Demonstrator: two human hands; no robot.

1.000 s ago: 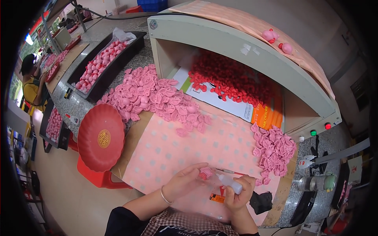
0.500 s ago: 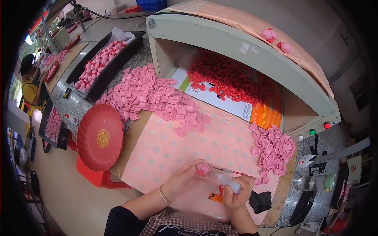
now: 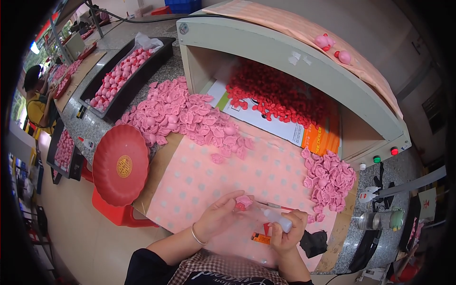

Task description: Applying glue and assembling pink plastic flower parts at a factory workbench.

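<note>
Low in the frame, just right of centre, the left hand (image 3: 219,217) pinches a small pink piece (image 3: 244,203) at its fingertips, fingers curled closed around it; the piece sits at the top of the fingers, above the pink dotted cloth (image 3: 247,175). To its right, the right hand (image 3: 288,231) is closed around a small white bottle (image 3: 278,218), its thin nozzle reaching left to the piece. A heap of pink pieces (image 3: 183,114) lies at upper centre-left, a smaller heap (image 3: 329,178) at the right. A red plate (image 3: 120,164) sits at the left edge of the cloth.
</note>
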